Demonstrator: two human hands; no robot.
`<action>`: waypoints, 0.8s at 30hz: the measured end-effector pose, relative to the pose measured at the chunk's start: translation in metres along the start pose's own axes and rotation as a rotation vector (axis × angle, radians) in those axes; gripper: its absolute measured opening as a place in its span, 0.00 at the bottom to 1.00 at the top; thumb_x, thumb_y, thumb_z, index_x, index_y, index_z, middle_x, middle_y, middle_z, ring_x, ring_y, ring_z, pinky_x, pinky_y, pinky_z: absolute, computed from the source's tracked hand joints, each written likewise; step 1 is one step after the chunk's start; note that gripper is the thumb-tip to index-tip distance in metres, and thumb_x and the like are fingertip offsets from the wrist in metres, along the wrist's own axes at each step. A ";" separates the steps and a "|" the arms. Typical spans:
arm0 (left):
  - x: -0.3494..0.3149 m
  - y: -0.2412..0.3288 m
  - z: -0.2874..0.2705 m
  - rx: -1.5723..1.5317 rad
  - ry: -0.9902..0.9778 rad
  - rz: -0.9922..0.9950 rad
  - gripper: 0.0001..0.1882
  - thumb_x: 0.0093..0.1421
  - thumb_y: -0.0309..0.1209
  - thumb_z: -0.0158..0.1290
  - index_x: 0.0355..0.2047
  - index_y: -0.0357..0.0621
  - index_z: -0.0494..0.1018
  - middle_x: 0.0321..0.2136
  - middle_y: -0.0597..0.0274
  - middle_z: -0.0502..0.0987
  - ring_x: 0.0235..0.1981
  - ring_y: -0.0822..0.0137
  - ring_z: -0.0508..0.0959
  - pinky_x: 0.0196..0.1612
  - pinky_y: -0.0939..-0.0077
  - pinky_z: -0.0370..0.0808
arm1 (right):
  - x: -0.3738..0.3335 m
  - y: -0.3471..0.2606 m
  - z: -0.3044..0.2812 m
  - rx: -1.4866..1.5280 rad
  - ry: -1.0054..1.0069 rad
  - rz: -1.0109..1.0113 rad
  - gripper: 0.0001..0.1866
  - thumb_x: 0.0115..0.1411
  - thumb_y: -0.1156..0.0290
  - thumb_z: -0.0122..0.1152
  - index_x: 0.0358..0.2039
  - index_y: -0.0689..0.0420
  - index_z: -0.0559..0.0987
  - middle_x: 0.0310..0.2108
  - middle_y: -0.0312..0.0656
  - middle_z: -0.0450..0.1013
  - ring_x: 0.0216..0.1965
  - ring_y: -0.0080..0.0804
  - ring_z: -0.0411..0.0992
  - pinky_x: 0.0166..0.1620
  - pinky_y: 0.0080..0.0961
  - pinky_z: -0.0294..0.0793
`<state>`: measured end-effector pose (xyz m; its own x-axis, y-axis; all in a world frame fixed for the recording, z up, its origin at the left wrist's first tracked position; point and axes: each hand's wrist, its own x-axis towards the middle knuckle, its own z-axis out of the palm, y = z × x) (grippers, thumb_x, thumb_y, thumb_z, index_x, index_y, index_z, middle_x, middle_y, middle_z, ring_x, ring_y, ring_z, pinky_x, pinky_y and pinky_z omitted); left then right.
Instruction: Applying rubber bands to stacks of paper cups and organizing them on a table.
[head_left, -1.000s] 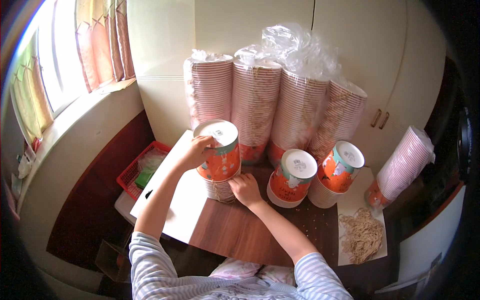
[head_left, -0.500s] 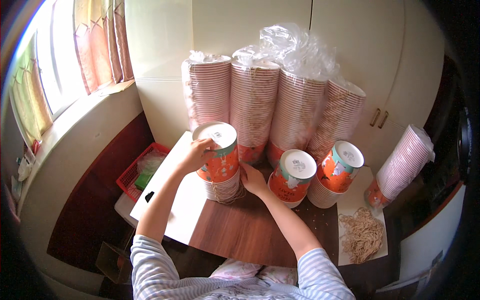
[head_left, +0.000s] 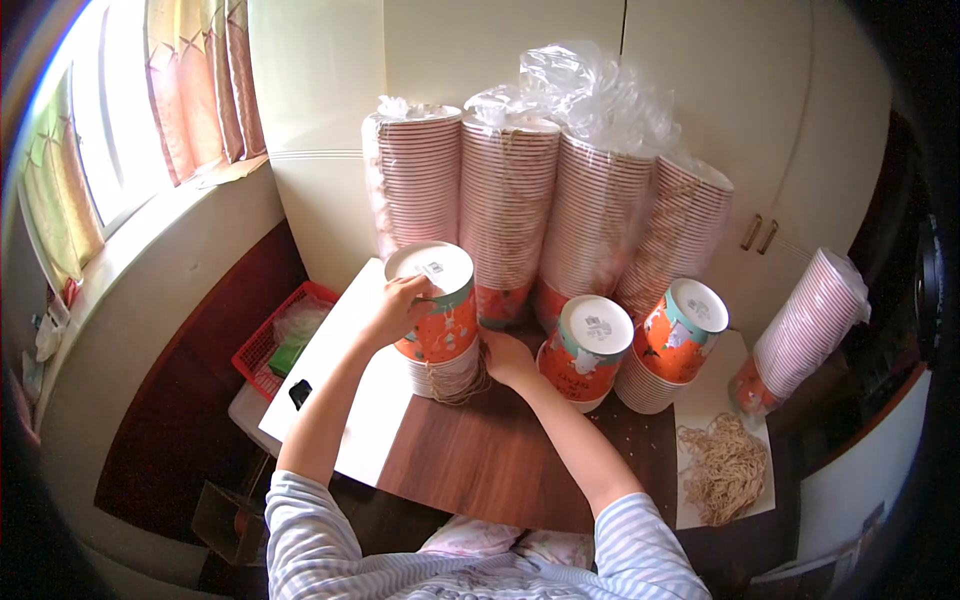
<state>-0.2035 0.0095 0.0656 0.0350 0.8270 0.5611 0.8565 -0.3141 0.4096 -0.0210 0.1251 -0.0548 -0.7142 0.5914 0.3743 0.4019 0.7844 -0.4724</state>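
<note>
An upside-down stack of paper buckets [head_left: 445, 330], orange and green with a white base on top, stands in front of me. My left hand [head_left: 398, 312] is closed on its upper left side, with fingertips over the rim of the base. Tan string [head_left: 455, 385] is wound round the pale stacked rims below and hangs in loose strands. My right hand [head_left: 510, 360] is at the stack's right side beside the string. Its fingers are curled in, and their tips are partly hidden, so what they pinch does not show.
Two more upturned bucket stacks [head_left: 585, 350] [head_left: 680, 345] stand to the right. Behind them rise several tall plastic-wrapped stacks [head_left: 510, 200]; another wrapped stack [head_left: 805, 325] leans at far right. Loose string [head_left: 725, 468] lies heaped on the table's right. A red basket [head_left: 265, 345] sits at left.
My right hand's fingers have shifted slightly against the stack's side. My left hand keeps its hold, and the bucket stack stays in the same place.
</note>
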 end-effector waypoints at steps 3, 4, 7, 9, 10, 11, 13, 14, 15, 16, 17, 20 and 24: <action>-0.002 -0.004 0.001 0.012 -0.018 -0.041 0.11 0.47 0.23 0.55 0.32 0.39 0.69 0.29 0.55 0.73 0.34 0.57 0.74 0.37 0.66 0.69 | 0.001 0.000 0.002 -0.021 -0.048 0.004 0.22 0.49 0.75 0.44 0.48 0.52 0.66 0.39 0.53 0.69 0.41 0.51 0.67 0.41 0.42 0.67; -0.001 -0.002 0.001 0.041 -0.058 -0.106 0.12 0.47 0.23 0.55 0.34 0.40 0.69 0.30 0.55 0.73 0.36 0.56 0.73 0.38 0.66 0.69 | -0.001 -0.002 0.001 -0.014 -0.046 0.003 0.22 0.49 0.75 0.44 0.48 0.52 0.66 0.39 0.53 0.69 0.41 0.51 0.67 0.41 0.42 0.67; -0.007 -0.003 0.006 0.124 -0.018 -0.052 0.17 0.47 0.23 0.55 0.38 0.42 0.67 0.41 0.53 0.70 0.45 0.55 0.70 0.44 0.65 0.68 | -0.006 -0.006 0.003 -0.028 -0.091 0.089 0.22 0.51 0.71 0.47 0.49 0.53 0.64 0.40 0.53 0.69 0.42 0.50 0.67 0.43 0.41 0.67; -0.018 0.002 0.009 -0.043 0.160 -0.022 0.26 0.46 0.26 0.58 0.46 0.46 0.63 0.51 0.53 0.61 0.54 0.54 0.61 0.52 0.63 0.64 | -0.015 0.003 0.017 0.207 0.001 0.229 0.24 0.53 0.67 0.50 0.52 0.54 0.62 0.42 0.54 0.69 0.43 0.50 0.67 0.44 0.41 0.67; -0.032 -0.011 0.009 -0.006 0.226 -0.029 0.39 0.41 0.28 0.61 0.54 0.50 0.55 0.56 0.52 0.52 0.56 0.50 0.56 0.57 0.62 0.56 | -0.015 -0.010 0.013 0.218 -0.083 0.333 0.28 0.52 0.63 0.55 0.53 0.56 0.60 0.44 0.52 0.68 0.46 0.46 0.67 0.47 0.36 0.67; -0.039 -0.013 0.010 -0.051 0.247 -0.069 0.44 0.39 0.30 0.63 0.55 0.49 0.52 0.56 0.51 0.51 0.57 0.50 0.54 0.58 0.61 0.55 | -0.016 0.000 0.016 0.212 -0.072 0.340 0.28 0.52 0.63 0.55 0.53 0.56 0.60 0.44 0.52 0.68 0.46 0.46 0.67 0.47 0.36 0.67; -0.055 -0.028 0.015 -0.111 0.157 -0.294 0.55 0.36 0.32 0.67 0.60 0.49 0.42 0.58 0.52 0.49 0.58 0.55 0.53 0.59 0.61 0.53 | -0.018 0.023 0.030 0.403 -0.043 0.248 0.32 0.51 0.64 0.57 0.54 0.58 0.58 0.46 0.50 0.67 0.49 0.40 0.66 0.50 0.30 0.65; -0.071 -0.049 0.022 -0.103 0.160 -0.304 0.55 0.36 0.32 0.67 0.60 0.49 0.42 0.58 0.52 0.49 0.58 0.55 0.53 0.59 0.61 0.53 | -0.016 0.020 0.032 0.409 -0.052 0.242 0.32 0.51 0.64 0.57 0.54 0.58 0.58 0.46 0.50 0.67 0.49 0.40 0.66 0.50 0.30 0.65; -0.089 -0.074 0.031 -0.178 0.140 -0.321 0.57 0.36 0.33 0.67 0.60 0.50 0.40 0.58 0.50 0.47 0.59 0.55 0.52 0.59 0.61 0.53 | -0.012 0.012 0.032 0.411 -0.087 0.213 0.34 0.50 0.65 0.59 0.55 0.59 0.57 0.48 0.48 0.66 0.50 0.37 0.65 0.52 0.28 0.63; -0.101 -0.097 0.042 -0.265 0.115 -0.326 0.58 0.36 0.35 0.67 0.60 0.50 0.38 0.59 0.49 0.45 0.59 0.55 0.51 0.59 0.61 0.53 | -0.009 0.009 0.031 0.404 -0.110 0.193 0.35 0.49 0.66 0.60 0.55 0.61 0.56 0.50 0.47 0.65 0.51 0.35 0.64 0.53 0.27 0.62; -0.102 -0.106 0.047 -0.227 0.057 -0.311 0.61 0.36 0.40 0.67 0.61 0.54 0.34 0.60 0.47 0.44 0.60 0.54 0.49 0.58 0.54 0.52 | -0.008 0.015 0.034 0.401 -0.105 0.193 0.35 0.49 0.66 0.60 0.55 0.61 0.56 0.50 0.47 0.65 0.51 0.35 0.64 0.53 0.27 0.62; -0.100 -0.100 0.055 -0.558 -0.045 -0.475 0.63 0.34 0.39 0.68 0.60 0.42 0.34 0.59 0.48 0.44 0.61 0.55 0.47 0.59 0.60 0.51 | -0.005 0.021 0.039 0.471 -0.066 0.169 0.35 0.49 0.70 0.59 0.55 0.61 0.55 0.51 0.49 0.62 0.52 0.36 0.63 0.54 0.28 0.61; -0.112 -0.109 0.073 -0.630 -0.104 -0.517 0.60 0.38 0.44 0.66 0.61 0.52 0.33 0.61 0.54 0.43 0.61 0.52 0.47 0.55 0.48 0.52 | -0.005 0.012 0.034 0.641 0.002 0.164 0.34 0.50 0.73 0.58 0.55 0.61 0.55 0.52 0.48 0.61 0.53 0.35 0.61 0.54 0.28 0.60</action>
<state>-0.2633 -0.0152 -0.0946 -0.2102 0.9684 0.1340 0.3291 -0.0590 0.9424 -0.0323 0.1249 -0.0895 -0.6718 0.6943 0.2582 0.0843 0.4180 -0.9045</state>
